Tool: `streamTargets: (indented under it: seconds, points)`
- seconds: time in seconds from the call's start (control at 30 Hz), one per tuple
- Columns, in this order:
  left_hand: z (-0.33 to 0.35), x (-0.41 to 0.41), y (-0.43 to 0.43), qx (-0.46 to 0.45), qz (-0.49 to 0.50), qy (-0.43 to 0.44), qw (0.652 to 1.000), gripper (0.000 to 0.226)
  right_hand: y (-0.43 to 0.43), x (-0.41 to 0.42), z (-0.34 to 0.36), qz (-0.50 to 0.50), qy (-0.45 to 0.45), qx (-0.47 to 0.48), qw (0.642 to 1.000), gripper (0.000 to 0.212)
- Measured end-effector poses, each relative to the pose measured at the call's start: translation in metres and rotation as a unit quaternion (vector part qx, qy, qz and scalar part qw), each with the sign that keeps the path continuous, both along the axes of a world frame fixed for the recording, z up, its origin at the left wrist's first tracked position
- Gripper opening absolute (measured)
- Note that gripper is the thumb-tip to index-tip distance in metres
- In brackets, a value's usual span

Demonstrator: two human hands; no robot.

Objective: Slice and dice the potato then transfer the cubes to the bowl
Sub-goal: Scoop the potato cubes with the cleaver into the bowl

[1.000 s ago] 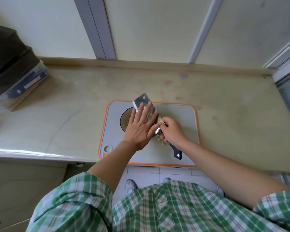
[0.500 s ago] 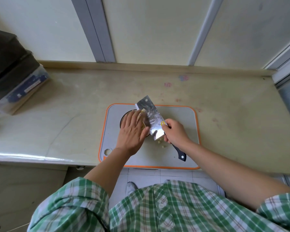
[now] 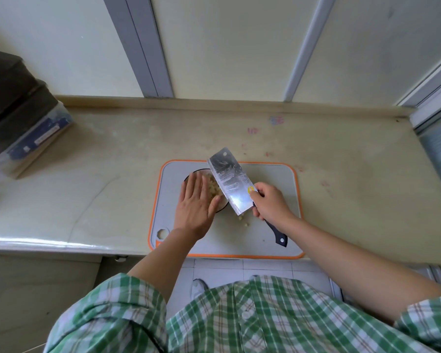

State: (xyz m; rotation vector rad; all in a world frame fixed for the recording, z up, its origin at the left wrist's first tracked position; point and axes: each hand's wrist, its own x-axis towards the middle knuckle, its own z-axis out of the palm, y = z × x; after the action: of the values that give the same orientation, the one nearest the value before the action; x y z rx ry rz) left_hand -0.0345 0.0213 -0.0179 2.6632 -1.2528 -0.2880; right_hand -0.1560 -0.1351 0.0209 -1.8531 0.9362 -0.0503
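The bowl [image 3: 221, 208] is sitting on the board's [image 3: 278, 179] left half, my left hand [image 3: 195, 205] over it, the cleaver [image 3: 229, 182] just right.

We see the potato cubes [image 3: 212, 187], small and pale yellow, heaped in a dark-rimmed bowl [image 3: 222, 208] that stands on the left part of the grey, orange-edged cutting board [image 3: 273, 171]. Our left hand [image 3: 195, 205] lies flat over the bowl's near left side. Our right hand [image 3: 270, 203] grips the cleaver [image 3: 229, 180] by its dark handle, the broad steel blade tilted over the bowl's right edge. A few loose bits [image 3: 242, 220] lie on the board just beside the blade's near corner.
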Motion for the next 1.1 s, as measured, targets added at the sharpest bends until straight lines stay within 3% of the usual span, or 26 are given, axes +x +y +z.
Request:
streamTargets:
  seconds: [0.1,0.23,0.37,0.43,0.53,0.6,0.67,0.73,0.83,0.93,1.1]
  points:
    - [0.009,-0.001,-0.008,-0.037,-0.034,0.005,0.999,0.086,0.002,-0.001,-0.003,0.012,0.007,0.005,1.000,0.024]
    - [0.011,-0.009,-0.017,-0.021,-0.060,0.006,0.998,0.079,0.003,-0.002,-0.004,0.010,-0.011,0.017,1.000,0.024]
    - [0.006,-0.005,-0.003,-0.068,0.043,-0.033,0.996,0.067,-0.007,-0.008,-0.007,-0.064,-0.039,0.037,0.996,0.033]
    - [0.012,-0.006,0.002,-0.101,0.172,-0.010,0.980,0.059,-0.014,-0.013,-0.012,-0.090,-0.046,0.047,0.994,0.034]
    - [0.014,-0.005,0.003,-0.083,0.368,0.197,0.905,0.056,-0.021,-0.023,-0.019,-0.103,-0.045,0.048,0.993,0.032]
    - [0.010,-0.003,0.004,-0.103,0.408,0.362,0.832,0.036,-0.025,-0.030,-0.025,-0.111,-0.045,0.059,0.991,0.032]
    - [0.005,-0.005,0.004,-0.163,0.430,0.446,0.768,0.028,-0.029,-0.037,-0.031,-0.122,-0.032,0.064,0.990,0.031]
    - [0.002,-0.006,0.004,-0.186,0.453,0.434,0.756,0.027,-0.034,-0.043,-0.035,-0.129,-0.019,0.060,0.990,0.027]
    - [-0.001,-0.005,0.008,-0.204,0.467,0.391,0.766,0.030,-0.048,-0.051,-0.042,-0.142,0.006,0.023,0.990,0.019]
    - [-0.006,0.000,0.013,-0.222,0.483,0.363,0.765,0.032,-0.066,-0.063,-0.058,-0.154,0.057,-0.057,0.985,0.024]
    - [-0.010,0.010,0.014,-0.240,0.498,0.348,0.757,0.032,-0.062,-0.086,-0.084,-0.145,0.104,-0.077,0.981,0.026]
